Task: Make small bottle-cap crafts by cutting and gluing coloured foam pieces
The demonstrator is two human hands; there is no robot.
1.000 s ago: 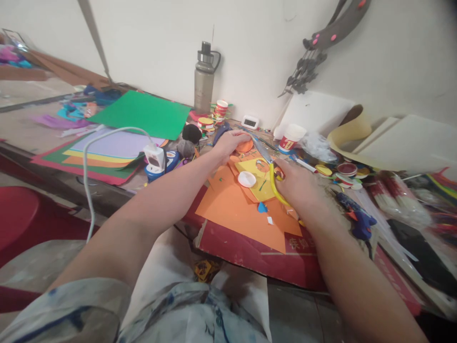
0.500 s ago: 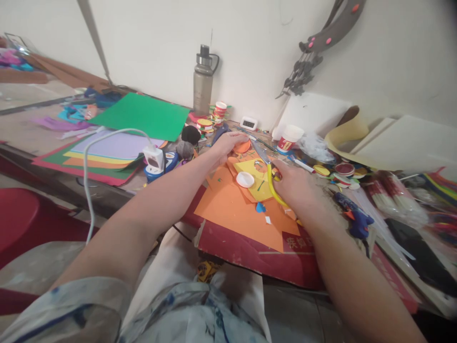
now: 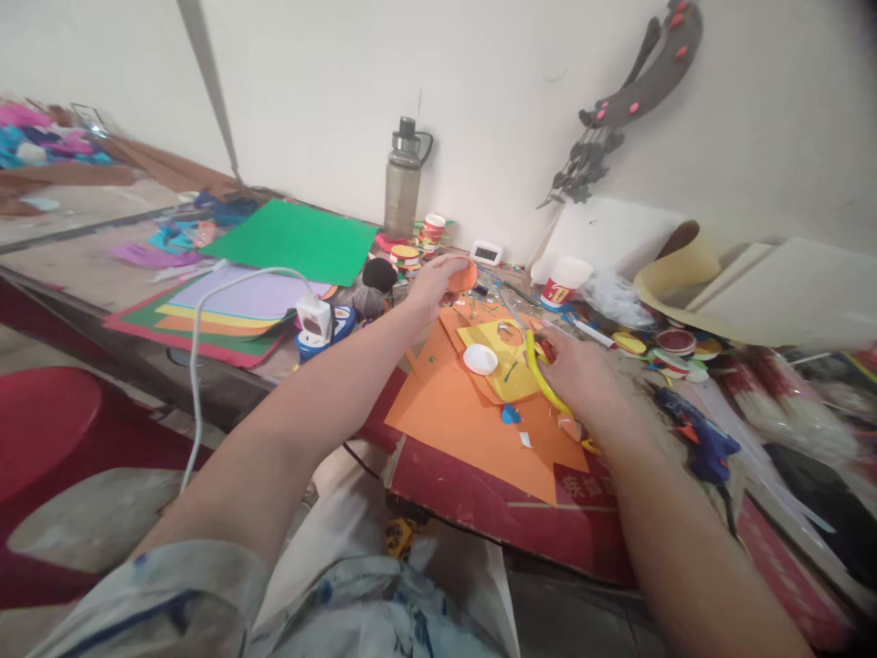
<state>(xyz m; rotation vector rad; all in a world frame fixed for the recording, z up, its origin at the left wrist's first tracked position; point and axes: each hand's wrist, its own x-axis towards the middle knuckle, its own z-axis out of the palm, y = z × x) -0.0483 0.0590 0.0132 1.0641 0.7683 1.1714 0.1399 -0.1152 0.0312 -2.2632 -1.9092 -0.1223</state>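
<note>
Between the fingers of my left hand (image 3: 436, 283) is a round orange paper piece (image 3: 463, 275), held up above the worktop. My right hand (image 3: 579, 370) is closed round yellow-handled scissors (image 3: 541, 373), whose blades point up and left, apart from the orange piece. Below both hands lie orange paper sheets (image 3: 438, 411) with a yellow sheet (image 3: 517, 370) on top. A white round lid or disc (image 3: 480, 359) rests at the yellow sheet's left edge. Near the front are a small blue scrap (image 3: 511, 414) and a white scrap (image 3: 525, 440).
A glue gun (image 3: 699, 434) lies at the right. Behind stand a water bottle (image 3: 403, 183), a paper cup (image 3: 565, 281) and a small white clock (image 3: 487, 252). Leftward are a green sheet (image 3: 294, 242), stacked coloured paper (image 3: 219, 302) and a white plug (image 3: 315, 315) with its cable.
The scissors have drawn away from the orange piece, toward the lower right. My left hand has lifted the piece slightly and turned it. The whole view has shifted a little.
</note>
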